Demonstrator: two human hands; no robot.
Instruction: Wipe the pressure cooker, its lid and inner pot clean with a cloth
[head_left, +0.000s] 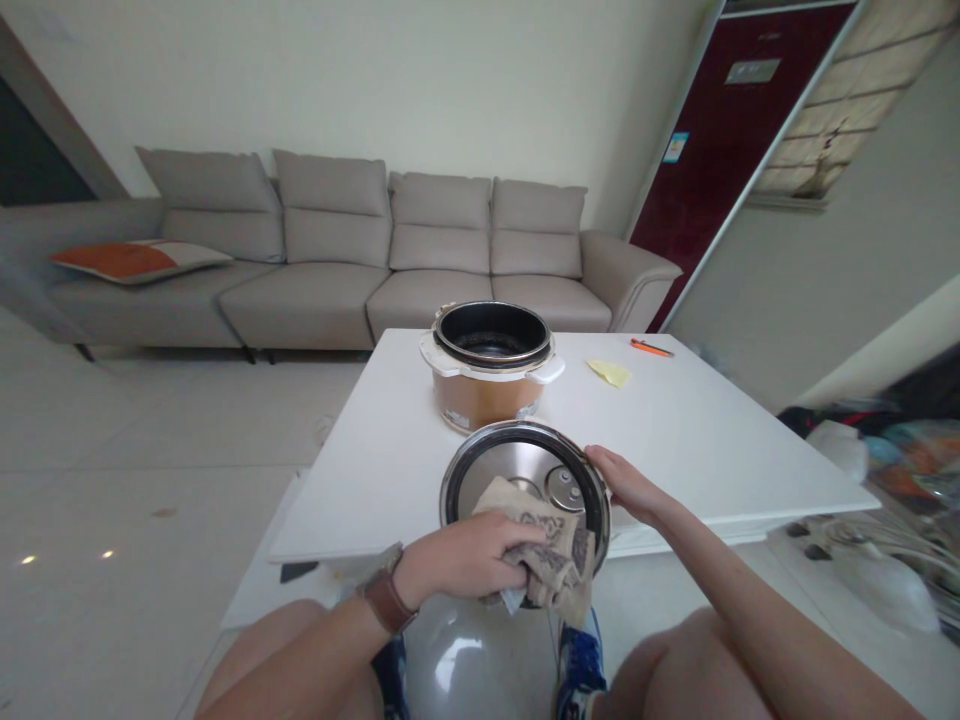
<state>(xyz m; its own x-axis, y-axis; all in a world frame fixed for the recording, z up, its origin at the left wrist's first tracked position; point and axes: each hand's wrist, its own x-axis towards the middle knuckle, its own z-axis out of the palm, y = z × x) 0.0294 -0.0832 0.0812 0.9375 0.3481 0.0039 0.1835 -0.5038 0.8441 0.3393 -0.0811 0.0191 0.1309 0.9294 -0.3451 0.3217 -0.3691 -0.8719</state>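
Note:
A round metal pressure cooker lid (517,455) with a black sealing ring is tilted up at the table's near edge, its inner side facing me. My right hand (619,482) grips its right rim, the thumb side showing and the other fingers hidden behind it. Bunched in my left hand (480,552) is a beige patterned cloth (551,545), pressed against the lower part of the lid's inside. Just beyond the lid stands the pressure cooker body (487,395), gold-brown with white handles, uncovered so that its dark inner pot (493,335) shows.
On the white table (712,450), a yellow paper or cloth piece (609,373) and an orange utility knife (651,348) lie right of the cooker. A grey sofa (322,290) stands behind. Bagged items (911,455) lie at the right. Below my hands is a shiny translucent surface (472,660).

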